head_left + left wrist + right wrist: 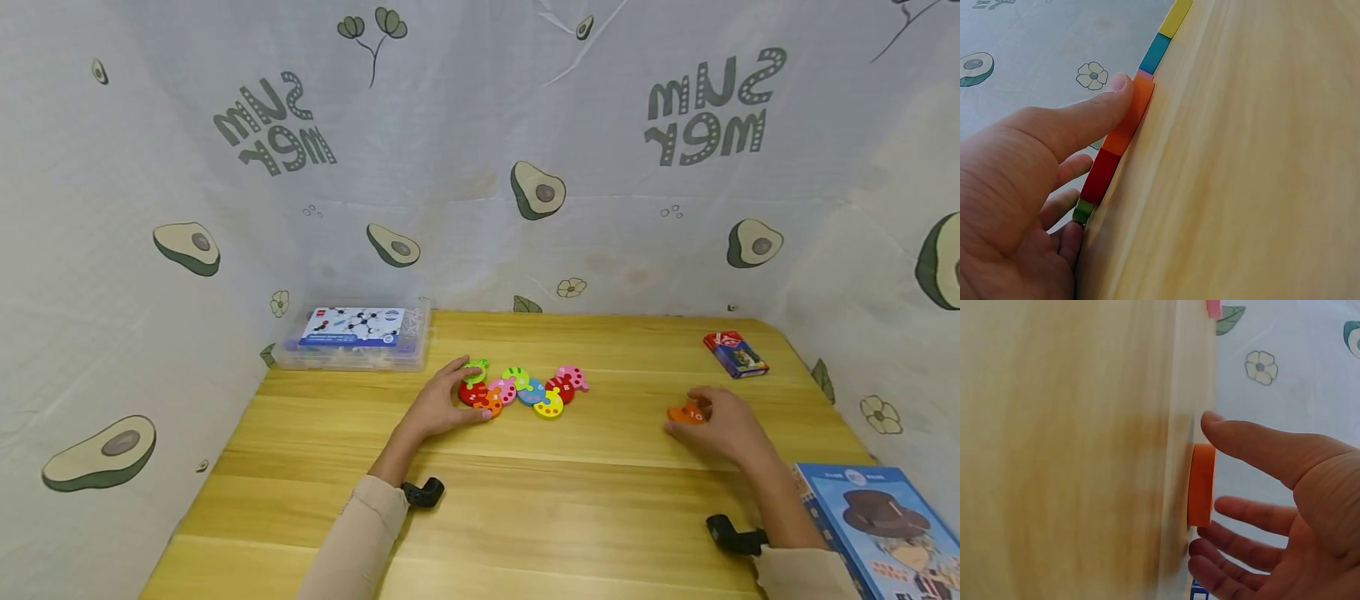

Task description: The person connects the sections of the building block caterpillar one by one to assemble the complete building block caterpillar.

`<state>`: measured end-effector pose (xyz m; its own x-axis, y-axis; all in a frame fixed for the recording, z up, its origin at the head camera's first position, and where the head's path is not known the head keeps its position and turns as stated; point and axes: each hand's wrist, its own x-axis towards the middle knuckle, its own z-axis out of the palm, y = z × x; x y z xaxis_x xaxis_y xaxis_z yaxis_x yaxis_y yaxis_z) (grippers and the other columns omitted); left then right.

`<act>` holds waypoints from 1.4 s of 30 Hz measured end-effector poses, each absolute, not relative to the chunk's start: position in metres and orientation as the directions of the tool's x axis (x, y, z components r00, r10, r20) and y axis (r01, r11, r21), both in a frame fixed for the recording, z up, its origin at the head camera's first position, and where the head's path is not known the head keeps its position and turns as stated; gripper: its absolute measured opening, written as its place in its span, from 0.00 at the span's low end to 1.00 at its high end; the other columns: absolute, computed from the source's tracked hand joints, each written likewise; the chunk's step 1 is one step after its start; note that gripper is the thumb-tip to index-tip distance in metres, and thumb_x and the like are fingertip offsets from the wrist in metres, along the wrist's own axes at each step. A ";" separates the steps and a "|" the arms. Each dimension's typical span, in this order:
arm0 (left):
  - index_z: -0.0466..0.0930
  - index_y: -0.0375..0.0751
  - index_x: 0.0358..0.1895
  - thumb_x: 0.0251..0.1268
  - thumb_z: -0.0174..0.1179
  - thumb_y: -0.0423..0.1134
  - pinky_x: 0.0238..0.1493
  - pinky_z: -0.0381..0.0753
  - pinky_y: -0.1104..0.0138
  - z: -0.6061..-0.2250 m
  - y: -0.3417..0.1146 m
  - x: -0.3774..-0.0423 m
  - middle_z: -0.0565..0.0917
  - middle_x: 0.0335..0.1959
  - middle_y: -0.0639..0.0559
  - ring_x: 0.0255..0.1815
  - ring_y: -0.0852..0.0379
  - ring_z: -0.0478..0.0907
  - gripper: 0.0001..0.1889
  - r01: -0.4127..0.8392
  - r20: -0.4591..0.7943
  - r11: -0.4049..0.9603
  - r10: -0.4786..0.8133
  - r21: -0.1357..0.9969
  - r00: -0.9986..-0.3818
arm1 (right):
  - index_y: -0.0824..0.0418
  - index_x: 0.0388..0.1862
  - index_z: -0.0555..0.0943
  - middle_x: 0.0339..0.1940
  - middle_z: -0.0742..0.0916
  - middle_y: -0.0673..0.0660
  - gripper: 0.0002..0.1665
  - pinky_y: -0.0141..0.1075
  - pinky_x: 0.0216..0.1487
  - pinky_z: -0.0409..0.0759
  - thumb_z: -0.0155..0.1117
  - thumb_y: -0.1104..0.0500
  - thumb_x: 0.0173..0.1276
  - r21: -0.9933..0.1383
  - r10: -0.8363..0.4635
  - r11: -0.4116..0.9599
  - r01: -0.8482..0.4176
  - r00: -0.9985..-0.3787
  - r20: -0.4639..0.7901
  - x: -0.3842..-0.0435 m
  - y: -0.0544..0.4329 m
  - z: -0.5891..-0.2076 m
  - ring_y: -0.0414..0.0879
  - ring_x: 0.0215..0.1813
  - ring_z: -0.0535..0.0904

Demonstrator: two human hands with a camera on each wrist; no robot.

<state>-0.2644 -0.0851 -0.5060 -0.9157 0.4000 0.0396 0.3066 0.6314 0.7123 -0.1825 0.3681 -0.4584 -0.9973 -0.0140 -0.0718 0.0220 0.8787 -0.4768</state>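
Observation:
A wavy chain of colourful numbered puzzle pieces (532, 392) lies flat on the wooden table, its pieces interlocked. At the chain's left end my left hand (438, 404) holds it, thumb against the edge of an orange piece (1132, 119) and fingers around by the green end piece (1084, 211). Farther right, a loose orange puzzle piece (684, 413) marked 10 rests on the table. My right hand (723, 425) is around that piece with thumb and fingers spread; in the right wrist view a gap shows between the thumb and the orange edge (1201, 484).
A clear plastic box (352, 337) with a molecule-model label stands at the back left. At the back right lies a small red and blue card box (737, 354). A blue illustrated book (885, 533) sits at the right front, beside my right forearm. Printed cloth (465, 125) hangs behind.

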 end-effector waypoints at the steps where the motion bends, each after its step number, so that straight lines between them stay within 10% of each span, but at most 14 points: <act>1: 0.75 0.53 0.73 0.52 0.78 0.58 0.79 0.61 0.41 -0.506 -0.085 -0.264 0.59 0.83 0.51 0.83 0.41 0.57 0.42 0.306 0.040 0.631 0.399 0.713 -0.916 | 0.81 0.67 0.70 0.57 0.80 0.81 0.49 0.64 0.53 0.80 0.73 0.42 0.66 -0.474 -0.011 0.880 0.027 -0.997 -0.078 -0.183 0.369 -0.459 0.73 0.56 0.78; 24: 0.74 0.52 0.73 0.54 0.76 0.59 0.78 0.62 0.41 -0.510 -0.086 -0.266 0.60 0.83 0.50 0.83 0.41 0.57 0.42 0.325 0.049 0.636 0.410 0.700 -0.911 | 0.77 0.62 0.76 0.48 0.85 0.74 0.39 0.50 0.43 0.83 0.75 0.49 0.65 -0.530 0.027 0.847 0.025 -1.000 -0.004 -0.192 0.348 -0.462 0.61 0.45 0.82; 42: 0.73 0.52 0.74 0.54 0.76 0.59 0.79 0.61 0.42 -0.511 -0.086 -0.265 0.59 0.83 0.51 0.83 0.42 0.56 0.43 0.324 0.053 0.639 0.405 0.698 -0.913 | 0.71 0.64 0.77 0.58 0.83 0.71 0.36 0.55 0.56 0.83 0.76 0.50 0.65 -0.608 0.012 0.794 -0.010 -0.999 0.031 -0.214 0.297 -0.457 0.63 0.53 0.80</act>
<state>-0.2649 -0.0857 -0.5113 -0.9129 0.4047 0.0529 0.3235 0.6386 0.6982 -0.2140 0.2974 -0.4568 -0.9994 0.0118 0.0313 -0.0096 0.7941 -0.6077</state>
